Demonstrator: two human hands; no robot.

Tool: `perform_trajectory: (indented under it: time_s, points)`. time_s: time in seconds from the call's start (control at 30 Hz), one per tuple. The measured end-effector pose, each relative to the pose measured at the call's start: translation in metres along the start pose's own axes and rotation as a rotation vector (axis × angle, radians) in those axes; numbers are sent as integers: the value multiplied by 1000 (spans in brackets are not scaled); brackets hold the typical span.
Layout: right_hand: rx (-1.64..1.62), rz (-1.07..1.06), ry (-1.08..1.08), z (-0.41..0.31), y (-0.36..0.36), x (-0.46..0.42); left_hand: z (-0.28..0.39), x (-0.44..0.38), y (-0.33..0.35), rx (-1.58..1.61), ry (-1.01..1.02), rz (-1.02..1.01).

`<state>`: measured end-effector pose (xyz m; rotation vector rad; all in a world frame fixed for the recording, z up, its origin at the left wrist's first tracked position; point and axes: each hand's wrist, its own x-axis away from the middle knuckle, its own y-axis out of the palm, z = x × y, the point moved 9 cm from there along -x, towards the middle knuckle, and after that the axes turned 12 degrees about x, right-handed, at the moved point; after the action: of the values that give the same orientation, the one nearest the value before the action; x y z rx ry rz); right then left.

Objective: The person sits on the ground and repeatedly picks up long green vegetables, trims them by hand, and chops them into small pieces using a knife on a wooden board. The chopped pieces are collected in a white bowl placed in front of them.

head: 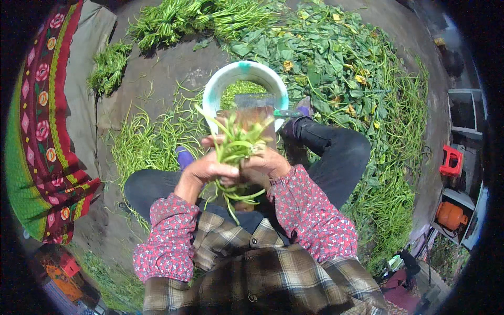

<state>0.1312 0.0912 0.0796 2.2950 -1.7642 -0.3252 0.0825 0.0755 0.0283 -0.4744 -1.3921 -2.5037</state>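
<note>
A bunch of long green plant stalks (238, 147) is held upright between both hands above my lap. My left hand (208, 167) grips its left side, thumb across the stalks, while my right hand (265, 163) closes round the right side. Some stalk ends hang below the hands. Just beyond stands a white bucket with turquoise marks (212, 86), holding chopped green pieces (242, 88). A wooden board (265, 118) lies over its near rim. Across the board is a wide-bladed knife (255, 100) with a green and black handle pointing right.
Loose green stalks (141, 141) lie at my left. Tied green bundles (165, 27) rest farther back, with a smaller bundle (110, 69) at left. A large heap of leafy vines (334, 59) spreads along the right. My bent legs flank the bucket's near side.
</note>
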Motion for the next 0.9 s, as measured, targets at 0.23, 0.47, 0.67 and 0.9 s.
perform_trajectory:
  time_s: [0.23,0.47,0.67,0.9]
  points:
    - [-281,741,122,28,-59,23,-11,-24,8,351,-94,116]
    - [336,1091,370,85,-102,38,23,-26,-35,-930,473,816]
    - [504,920,485,102,-114,18,19,-38,-56,-1307,386,876]
    - [536,335,622,99,-160,41,5,-37,-75,-1620,93,949]
